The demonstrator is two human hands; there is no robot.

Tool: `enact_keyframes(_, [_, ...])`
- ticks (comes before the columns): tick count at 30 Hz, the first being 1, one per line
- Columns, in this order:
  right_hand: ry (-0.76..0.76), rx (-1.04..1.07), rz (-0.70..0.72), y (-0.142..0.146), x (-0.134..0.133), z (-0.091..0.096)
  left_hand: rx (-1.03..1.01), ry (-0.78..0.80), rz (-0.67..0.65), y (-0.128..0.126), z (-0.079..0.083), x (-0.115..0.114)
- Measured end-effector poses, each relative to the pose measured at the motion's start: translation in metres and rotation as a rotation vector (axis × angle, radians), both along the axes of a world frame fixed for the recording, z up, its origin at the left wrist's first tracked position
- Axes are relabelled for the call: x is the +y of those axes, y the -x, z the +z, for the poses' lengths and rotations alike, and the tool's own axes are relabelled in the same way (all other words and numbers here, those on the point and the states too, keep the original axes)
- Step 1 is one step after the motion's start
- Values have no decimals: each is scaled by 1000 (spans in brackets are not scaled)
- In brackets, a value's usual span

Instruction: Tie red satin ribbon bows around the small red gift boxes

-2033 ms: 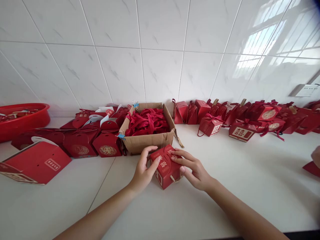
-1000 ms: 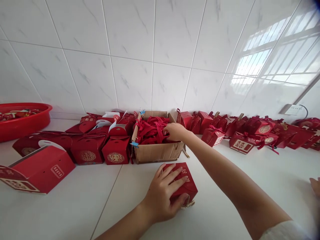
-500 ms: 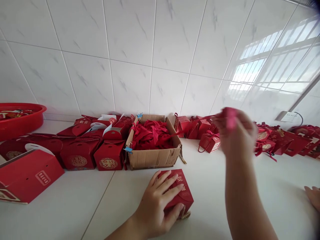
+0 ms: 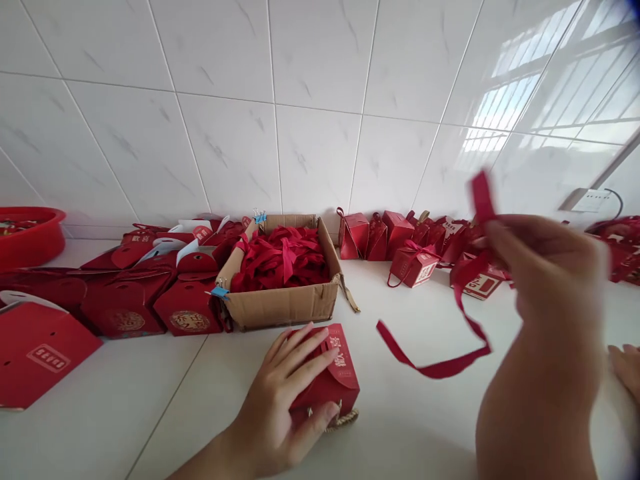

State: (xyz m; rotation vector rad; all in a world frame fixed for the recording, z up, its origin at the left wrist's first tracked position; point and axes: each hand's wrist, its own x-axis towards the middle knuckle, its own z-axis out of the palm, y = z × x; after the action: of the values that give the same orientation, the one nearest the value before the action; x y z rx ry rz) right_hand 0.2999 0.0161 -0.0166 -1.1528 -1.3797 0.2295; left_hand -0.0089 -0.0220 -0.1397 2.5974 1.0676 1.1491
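Note:
On the white table, my left hand (image 4: 280, 393) grips a small red gift box (image 4: 347, 370), fingers laid over its top and thumb against the near side. Gold lettering and a twisted gold cord handle (image 4: 345, 420) show on this box. Raised at the right, my right hand (image 4: 550, 267) pinches a red ribbon (image 4: 440, 367); one end sticks up above the fingers and the rest hangs in a loose curve. Behind the gift box stands an open cardboard box (image 4: 285, 307) heaped with red ribbons (image 4: 283, 257).
Red boxes (image 4: 187, 310) line the left side, some with flaps up. More red boxes (image 4: 415, 267) with ribbon loops stand along the tiled wall at right. A red basin (image 4: 35, 243) sits far left. Another person's hand (image 4: 627, 367) shows at the right edge.
My right hand has moved rightward and nearer, drawing the ribbon away from the cardboard box so it now hangs free. My left hand stays on the gift box. The view has shifted right.

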Motion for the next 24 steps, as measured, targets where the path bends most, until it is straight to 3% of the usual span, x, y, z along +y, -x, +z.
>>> enact_keyframes(2, [51,105,-40,13,5,4,-72,44,-1,-1,22,0])
enact_keyframes(6, [315,-1,266,42,10,10,-264,161,79,-8,82,11])
enact_keyframes(8, [400,-59,416,51,7,11,-344,348,130,-13,107,19])
enact_keyframes(10, [450,-99,540,56,5,9,-369,537,84,-19,123,27])
enact_keyframes(12, [491,-131,629,58,3,8,-350,654,-11,-22,129,32])
enact_keyframes(14, [532,-170,707,61,4,7,-323,668,-67,-25,128,33])
enact_keyframes(19, [505,-322,899,73,11,3,-279,573,-48,-29,120,29])
enact_keyframes(24, [575,-167,1108,82,19,-8,-137,488,1,-30,120,25])
